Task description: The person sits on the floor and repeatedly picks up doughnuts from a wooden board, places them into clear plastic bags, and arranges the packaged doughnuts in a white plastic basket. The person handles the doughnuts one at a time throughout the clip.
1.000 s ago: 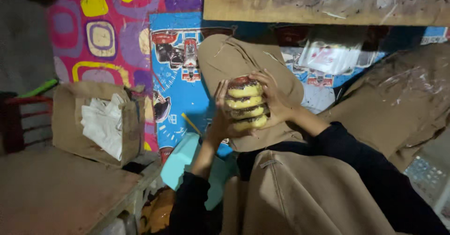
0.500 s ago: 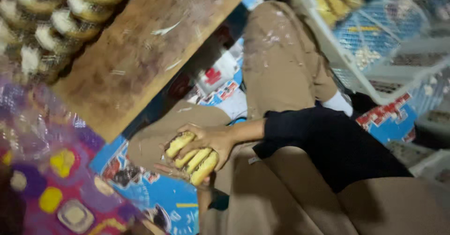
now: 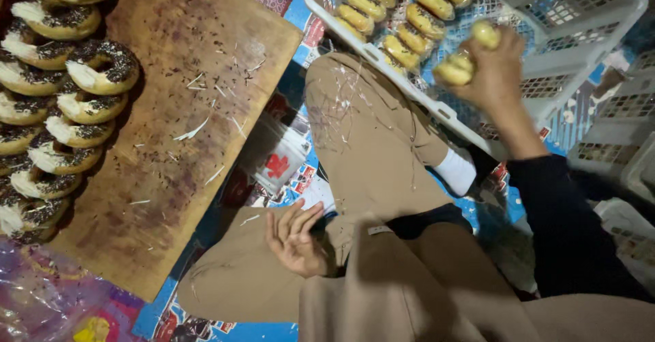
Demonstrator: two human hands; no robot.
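My right hand (image 3: 495, 69) grips a clear pack of yellow doughnuts (image 3: 464, 59) and holds it over a white plastic basket (image 3: 580, 8) at the top right. Rows of packed yellow doughnuts (image 3: 402, 21) lie inside that basket. My left hand (image 3: 297, 236) rests open, palm up, on my tan-trousered leg (image 3: 368, 137) and holds nothing. A wooden board (image 3: 184, 110) on the left carries stacked doughnuts (image 3: 61, 83) with white icing and dark sprinkles along its left edge.
A clear plastic cup (image 3: 276, 158) with a red mark lies between the board and my leg on a printed blue mat (image 3: 307, 178). More white baskets (image 3: 614, 130) stand at the right. Crumpled plastic wrap (image 3: 41, 301) lies at the bottom left.
My right hand has carried the doughnut pack from in front of me up to the white basket. My left hand has let go of the pack and dropped to my leg. The view swung downward.
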